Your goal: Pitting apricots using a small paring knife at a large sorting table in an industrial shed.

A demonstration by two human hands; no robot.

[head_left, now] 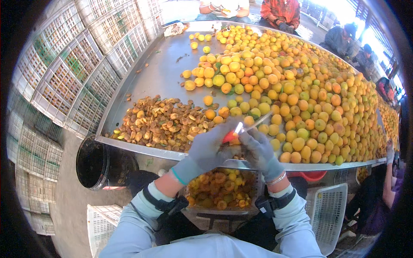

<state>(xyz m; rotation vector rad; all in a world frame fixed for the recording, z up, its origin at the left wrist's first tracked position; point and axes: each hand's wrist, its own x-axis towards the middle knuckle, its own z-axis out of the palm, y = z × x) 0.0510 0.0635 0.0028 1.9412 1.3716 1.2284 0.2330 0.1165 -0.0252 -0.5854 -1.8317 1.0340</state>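
- Metal tabletop (165, 71), with a raised rim, carried loose fruit and filled the middle of the view.
- Knife (231, 136) with a red handle was found above the near edge, between left hand (206, 144) and right hand (259, 155); its blade pointed up and to the right.
- Left hand, grey-gloved and blurred, had its grip clamped on the knife's handle.
- Right hand, likewise gloved, had its fingers curled just beside the blade; whether its grip was clamped on anything could not be told.
- Brown pits (165, 122) lay heaped to the left of the hands.
- Yellow-orange fruit (335, 116) covered the right side and reached the far edge, some of it greenish.
- Below the near edge, a container (223, 211) held fruit halves (221, 189).
- Black bucket (91, 163) stood on the floor at left; white crate (329, 219) stood at right.
- Stacked crates (69, 75) lined the left side.
- Co-worker in an orange jacket (282, 10) was at the far edge.
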